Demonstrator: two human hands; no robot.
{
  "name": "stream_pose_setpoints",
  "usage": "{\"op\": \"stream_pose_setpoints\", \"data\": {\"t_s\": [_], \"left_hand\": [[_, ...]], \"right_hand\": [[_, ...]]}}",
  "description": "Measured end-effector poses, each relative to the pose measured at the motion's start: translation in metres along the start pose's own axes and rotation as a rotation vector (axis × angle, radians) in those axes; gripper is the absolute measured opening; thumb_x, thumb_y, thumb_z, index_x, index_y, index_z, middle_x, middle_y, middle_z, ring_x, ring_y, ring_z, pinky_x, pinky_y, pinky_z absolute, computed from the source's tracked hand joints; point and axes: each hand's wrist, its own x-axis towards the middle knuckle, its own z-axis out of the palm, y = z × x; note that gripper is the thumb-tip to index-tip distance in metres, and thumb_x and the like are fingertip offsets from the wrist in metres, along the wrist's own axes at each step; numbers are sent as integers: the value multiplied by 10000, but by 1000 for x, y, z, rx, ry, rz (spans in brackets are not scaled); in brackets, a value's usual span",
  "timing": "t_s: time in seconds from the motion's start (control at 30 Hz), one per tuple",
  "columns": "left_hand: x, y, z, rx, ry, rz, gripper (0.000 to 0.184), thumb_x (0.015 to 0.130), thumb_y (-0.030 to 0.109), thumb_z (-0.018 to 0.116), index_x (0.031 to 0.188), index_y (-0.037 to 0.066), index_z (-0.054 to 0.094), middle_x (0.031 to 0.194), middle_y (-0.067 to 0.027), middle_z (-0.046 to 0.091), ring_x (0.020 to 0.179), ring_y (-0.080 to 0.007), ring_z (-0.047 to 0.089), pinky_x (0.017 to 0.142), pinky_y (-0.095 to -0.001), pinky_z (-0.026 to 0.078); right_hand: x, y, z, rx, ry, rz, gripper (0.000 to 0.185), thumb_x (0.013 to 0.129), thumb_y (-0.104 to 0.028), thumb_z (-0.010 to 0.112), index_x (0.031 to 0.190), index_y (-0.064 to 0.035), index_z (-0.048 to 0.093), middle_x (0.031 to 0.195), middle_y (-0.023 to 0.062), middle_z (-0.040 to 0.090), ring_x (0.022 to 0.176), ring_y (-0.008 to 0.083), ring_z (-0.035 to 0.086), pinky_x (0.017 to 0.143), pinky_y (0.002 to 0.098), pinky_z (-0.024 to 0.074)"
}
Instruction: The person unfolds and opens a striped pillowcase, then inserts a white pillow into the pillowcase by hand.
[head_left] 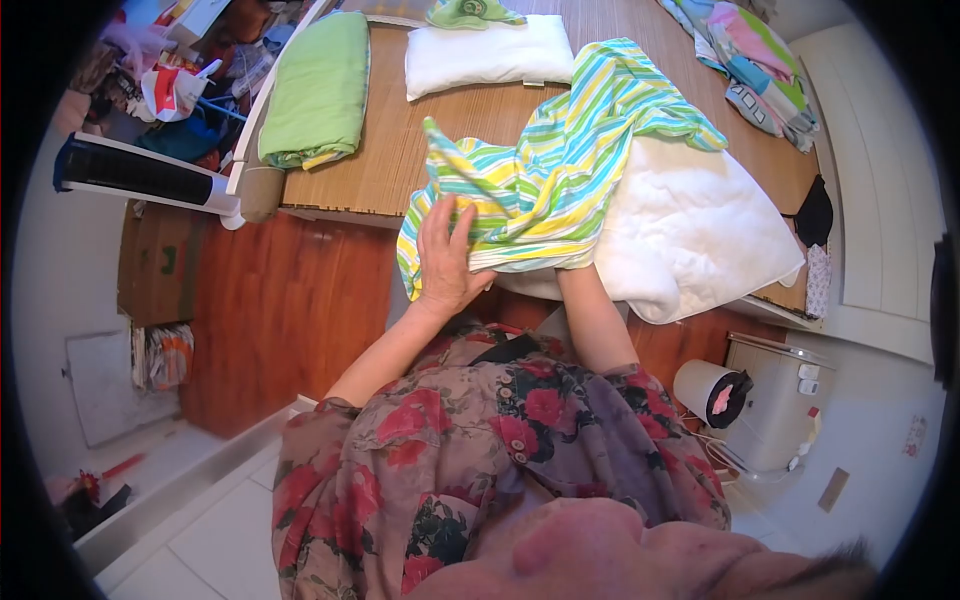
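Note:
A striped cloth cover (560,170) in green, yellow, blue and white lies loosely bunched at the table's front edge. My left hand (447,255) rests on its near left part, the cloth against the fingers; whether it grips a fold is not clear. My right forearm reaches into or under the striped cloth, so the hand itself is hidden. Just right of it, a thick white padded piece (700,230) lies partly under the striped cloth and hangs a little over the front edge.
On the wooden table (390,150) are a folded green quilt (318,85), a white pillow (488,55), a green cloth (475,12), colourful fabrics (755,70) and a black item (815,212). A bin (703,388) stands on the floor at right.

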Motion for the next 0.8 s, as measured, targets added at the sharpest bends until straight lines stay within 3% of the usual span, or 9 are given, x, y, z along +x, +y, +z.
{"op": "stream_pose_setpoints", "data": {"t_s": [0.13, 0.2, 0.27, 0.3, 0.37, 0.4, 0.57, 0.67, 0.8], "left_hand": [[-18, -47, 16, -106, 13, -144, 895, 714, 449, 661, 1411, 59, 259, 1452, -186, 258, 1347, -384, 215, 1062, -563, 148], [-20, -84, 22, -83, 29, -233, 792, 805, 515, 550, 1396, 57, 288, 1406, -204, 330, 1302, -396, 289, 1055, -508, 218], [-20, -107, 22, -296, -19, -499, 475, 884, 379, 526, 1230, 57, 482, 1145, -232, 555, 1078, -371, 526, 897, -448, 405], [-20, -104, 21, -295, -14, -499, 475, 884, 379, 526, 1230, 57, 482, 1145, -232, 555, 1078, -371, 526, 897, -448, 405], [-28, -94, 20, -202, -254, -473, 208, 905, 232, 525, 960, 36, 568, 774, -202, 615, 718, -330, 616, 636, -410, 459], [-36, -87, 30, -332, -93, -418, 177, 880, 185, 570, 832, 18, 537, 625, -183, 559, 544, -323, 568, 513, -406, 414], [-61, -91, 3, -256, -237, -548, 223, 881, 197, 570, 781, -1, 547, 689, -226, 556, 606, -363, 562, 546, -388, 428], [-64, -88, -2, -368, -319, -470, 245, 881, 185, 567, 740, -14, 550, 670, -233, 541, 595, -359, 555, 559, -385, 437], [-54, -72, -21, -253, -428, -389, 207, 848, 167, 610, 1021, 55, 588, 844, -133, 602, 696, -267, 587, 621, -330, 461]], "right_hand": [[10, -11, 0, -45, -4, 19, 496, 983, -361, 336, 1394, -92, 264, 1378, 130, 376, 1238, 288, 392, 1040, 418, 357], [4, -21, 0, -75, 3, 28, 492, 983, -356, 337, 1391, -91, 267, 1375, 128, 380, 1236, 285, 394, 1039, 414, 358], [-3, -22, 2, -102, 2, 44, 487, 984, -352, 339, 1389, -91, 270, 1371, 127, 383, 1233, 283, 396, 1038, 410, 359], [-4, -25, 3, -114, -1, 52, 485, 984, -350, 339, 1388, -91, 271, 1369, 126, 385, 1231, 281, 398, 1037, 408, 359], [-2, -25, 3, -133, -2, 58, 481, 984, -346, 340, 1386, -90, 274, 1366, 124, 389, 1228, 278, 400, 1036, 403, 360], [-4, -25, 4, -142, -1, 58, 479, 984, -343, 341, 1385, -90, 276, 1364, 124, 390, 1227, 277, 401, 1035, 401, 361], [-13, -75, -6, -197, 9, 67, 468, 985, -332, 344, 1380, -88, 283, 1355, 120, 399, 1219, 270, 407, 1032, 391, 363], [-17, -61, 3, -240, 7, 91, 461, 986, -326, 345, 1377, -88, 287, 1349, 117, 404, 1215, 266, 411, 1030, 384, 364], [-15, -38, 14, -276, 2, 99, 453, 986, -317, 348, 1372, -87, 293, 1342, 114, 411, 1209, 260, 416, 1028, 376, 366]]}}
